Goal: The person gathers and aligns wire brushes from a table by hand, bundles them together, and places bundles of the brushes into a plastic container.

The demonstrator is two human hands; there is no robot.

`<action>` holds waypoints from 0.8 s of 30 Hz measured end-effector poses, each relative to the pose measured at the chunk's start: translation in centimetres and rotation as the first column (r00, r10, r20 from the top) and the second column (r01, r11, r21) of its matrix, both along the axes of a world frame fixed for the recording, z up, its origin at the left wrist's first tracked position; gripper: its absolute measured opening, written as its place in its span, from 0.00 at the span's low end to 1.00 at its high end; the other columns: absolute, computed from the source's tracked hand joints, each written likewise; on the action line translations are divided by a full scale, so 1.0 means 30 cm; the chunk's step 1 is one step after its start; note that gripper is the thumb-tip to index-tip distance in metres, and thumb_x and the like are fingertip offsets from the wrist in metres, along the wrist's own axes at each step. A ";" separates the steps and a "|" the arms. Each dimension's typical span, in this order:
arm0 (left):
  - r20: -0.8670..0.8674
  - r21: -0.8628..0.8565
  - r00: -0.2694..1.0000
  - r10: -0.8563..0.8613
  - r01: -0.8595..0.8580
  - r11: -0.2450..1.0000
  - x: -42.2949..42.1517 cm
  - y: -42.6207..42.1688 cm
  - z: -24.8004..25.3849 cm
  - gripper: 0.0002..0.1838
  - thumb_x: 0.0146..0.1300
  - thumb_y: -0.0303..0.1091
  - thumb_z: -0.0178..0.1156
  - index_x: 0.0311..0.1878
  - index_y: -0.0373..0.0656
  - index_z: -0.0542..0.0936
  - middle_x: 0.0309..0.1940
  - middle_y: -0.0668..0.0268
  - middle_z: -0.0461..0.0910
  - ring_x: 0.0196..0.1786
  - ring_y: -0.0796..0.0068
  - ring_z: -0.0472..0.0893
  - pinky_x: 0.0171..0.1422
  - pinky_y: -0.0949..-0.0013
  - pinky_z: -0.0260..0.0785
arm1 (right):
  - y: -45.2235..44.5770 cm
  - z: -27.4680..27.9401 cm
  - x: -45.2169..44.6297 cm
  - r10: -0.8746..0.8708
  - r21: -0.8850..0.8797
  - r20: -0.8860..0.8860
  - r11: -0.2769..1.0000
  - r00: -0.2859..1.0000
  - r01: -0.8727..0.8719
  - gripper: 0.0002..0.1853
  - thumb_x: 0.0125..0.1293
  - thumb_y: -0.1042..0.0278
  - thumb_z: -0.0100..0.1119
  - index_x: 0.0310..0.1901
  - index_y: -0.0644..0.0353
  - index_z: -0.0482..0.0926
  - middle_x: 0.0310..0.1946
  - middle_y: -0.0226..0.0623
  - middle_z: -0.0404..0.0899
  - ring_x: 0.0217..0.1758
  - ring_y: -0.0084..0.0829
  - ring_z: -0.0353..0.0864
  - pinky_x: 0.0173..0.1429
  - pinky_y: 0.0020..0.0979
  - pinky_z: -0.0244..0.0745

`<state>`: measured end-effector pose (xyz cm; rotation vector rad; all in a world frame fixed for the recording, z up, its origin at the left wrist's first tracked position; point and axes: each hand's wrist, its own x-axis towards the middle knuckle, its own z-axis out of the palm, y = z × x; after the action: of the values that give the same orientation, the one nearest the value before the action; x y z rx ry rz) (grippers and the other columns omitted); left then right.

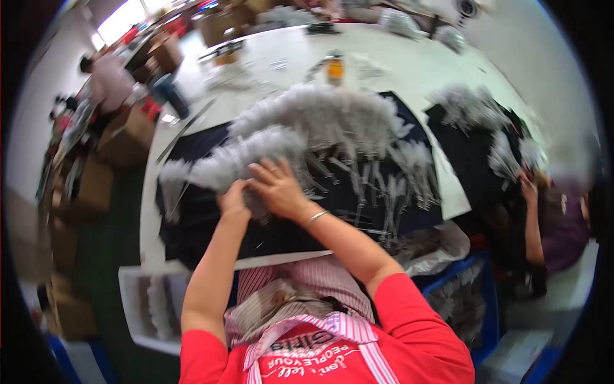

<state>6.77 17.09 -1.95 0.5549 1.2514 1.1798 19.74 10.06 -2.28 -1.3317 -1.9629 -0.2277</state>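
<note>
- Being touched by both hands: near row of white fluffy pieces (252,153), lying on black cloth (339,208) over a white table (275,54), left of middle.
- Right hand (280,189) is being laid over the row's near side, fingers moderately spread; whether anything is being pinched underneath can't be made out.
- Left hand (233,200) is being held curled just beside it; fingertips are being hidden, so grip can't be confirmed.
- Far row (320,115) is being partly covered by the near row; its thin stems are being smeared by blur, no count possible.
- White tub (131,313), lower left: right end is being blocked by the left arm.
- Blue bin (491,307), lower right: left side is being masked by the red sleeve (419,320); contents unclear.
- Co-worker's hand (529,185), far right, is being held near another white bunch (502,157); grip too blurred to read.
- Corners are being cut off by the lens's dark rim.
</note>
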 end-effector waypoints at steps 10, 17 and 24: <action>0.332 0.030 0.938 0.097 -0.114 0.993 -0.055 -0.102 -0.005 0.23 0.47 0.14 0.62 0.49 0.39 0.74 0.41 0.61 0.77 0.41 0.62 0.79 0.45 0.60 0.76 | -0.016 0.010 0.037 0.065 -0.105 0.177 0.993 0.982 -0.047 0.19 0.58 0.68 0.53 0.54 0.51 0.74 0.57 0.32 0.72 0.69 0.40 0.57 0.72 0.51 0.38; 0.319 -0.025 0.941 0.109 -0.106 0.994 -0.041 -0.097 -0.052 0.19 0.47 0.17 0.64 0.44 0.39 0.75 0.37 0.63 0.78 0.38 0.65 0.79 0.43 0.60 0.74 | -0.023 0.091 -0.015 0.180 -0.117 0.306 0.982 0.935 -0.151 0.18 0.57 0.63 0.54 0.50 0.54 0.76 0.62 0.35 0.63 0.72 0.40 0.50 0.73 0.52 0.36; 0.129 0.241 0.953 0.273 -0.297 0.924 -0.095 -0.127 0.024 0.25 0.41 0.14 0.60 0.47 0.36 0.69 0.36 0.65 0.74 0.34 0.72 0.76 0.40 0.71 0.70 | -0.009 0.008 0.028 0.200 -0.263 0.273 0.956 0.941 -0.127 0.22 0.55 0.59 0.55 0.52 0.56 0.75 0.65 0.34 0.60 0.74 0.40 0.46 0.72 0.53 0.33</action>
<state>3.92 13.30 -1.24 0.5115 1.1303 1.6133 20.57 9.78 -2.04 -1.3350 -2.4089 -0.1142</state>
